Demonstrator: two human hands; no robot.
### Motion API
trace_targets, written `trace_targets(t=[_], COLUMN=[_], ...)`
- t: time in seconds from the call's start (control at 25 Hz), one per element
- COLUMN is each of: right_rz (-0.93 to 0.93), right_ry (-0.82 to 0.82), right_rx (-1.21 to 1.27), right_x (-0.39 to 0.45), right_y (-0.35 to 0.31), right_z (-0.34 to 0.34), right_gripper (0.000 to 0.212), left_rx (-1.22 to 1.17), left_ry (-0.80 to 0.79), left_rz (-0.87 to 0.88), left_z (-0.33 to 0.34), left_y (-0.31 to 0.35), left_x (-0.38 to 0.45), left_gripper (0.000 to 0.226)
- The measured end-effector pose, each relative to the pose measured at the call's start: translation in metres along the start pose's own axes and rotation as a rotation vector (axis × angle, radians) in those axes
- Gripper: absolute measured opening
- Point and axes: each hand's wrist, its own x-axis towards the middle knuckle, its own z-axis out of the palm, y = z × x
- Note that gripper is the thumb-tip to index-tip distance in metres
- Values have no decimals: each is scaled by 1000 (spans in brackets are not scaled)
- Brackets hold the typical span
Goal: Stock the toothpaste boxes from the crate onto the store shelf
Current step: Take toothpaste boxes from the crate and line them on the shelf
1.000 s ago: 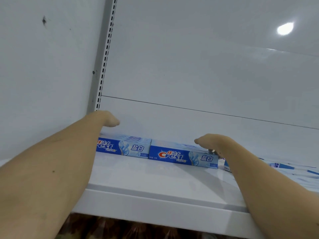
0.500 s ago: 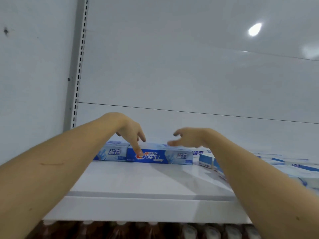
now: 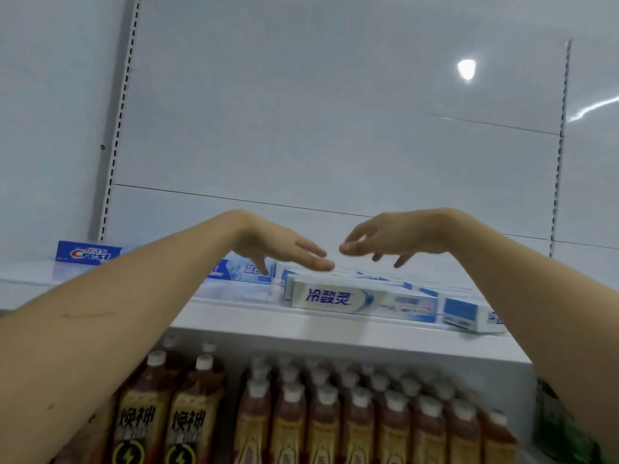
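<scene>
Two blue Crest boxes lie at the back left of the white shelf: one far left, another partly behind my left arm. A white-and-blue toothpaste box lies lengthwise mid-shelf, with several more white boxes behind and to its right. My left hand hovers just above the white box's back left end, fingers straight and empty. My right hand hangs above the white boxes, fingers loosely bent, holding nothing. The crate is out of view.
Rows of brown drink bottles with white caps fill the lower shelf under my arms. Slotted uprights run up the white back panel at left and right. Something green sits at lower right.
The view has swung right and down. Both hands have left the Crest boxes and moved right, over the white boxes. The bottles below have come into view.
</scene>
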Motion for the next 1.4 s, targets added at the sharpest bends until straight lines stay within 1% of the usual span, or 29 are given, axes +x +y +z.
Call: trace_targets(t=[0.08,0.16,0.28,0.36,0.44,0.52,0.64,0.72,0.88,1.0,1.08,1.16,1.2,1.28,1.32,1.36,1.4], right_rz=[30,31,35,48,58,69,65,71,74,64,82,143,179,256,293,326,352], right_ry=[-117,-167,-144,-115,-90,-83,-68,-48,-20,3,-21,-61,-52,62,138,188,204], right_rx=[-61,-175,-437,-550,-562,-523,-512,-515,-511,-459,-398,-204,-67,128,171,191,195], right_x=[-17,-25,-23,-16,-9,-2,16,33,63,75,77,76,75,81,87,94,101], right_y=[21,33,46,55,62,66,69,69,67,64,67,71,72,72,72,69,64], right_z=[-3,-2,7,15,19,22,30,36,48,52,49,41,35,24,19,17,18], right_gripper=[71,77,75,70,64,62,51,44,40,40,46,62,68,76,76,76,76], left_rx=[30,78,205,253,300,391,499,534,570,569,548,461,353,116,55,27,6], left_ry=[-35,-34,-54,-93,-107,-99,-83,-67,-49,-24,-13,7,31,132,182,209,221], left_rz=[-55,-113,-173,-190,-209,-217,-184,-165,-165,-170,-138,-74,-47,-65,-116,-173,-215], left_z=[19,30,37,37,36,34,30,26,16,11,8,0,-8,-28,-38,-47,-53], left_y=[22,30,32,32,31,28,19,9,-15,-33,-39,-43,-48,-65,-74,-81,-85], left_x=[1,1,2,3,8,16,34,48,74,88,92,89,87,85,83,81,80], left_gripper=[93,92,92,90,89,92,93,91,88,87,88,98,110,136,140,136,126])
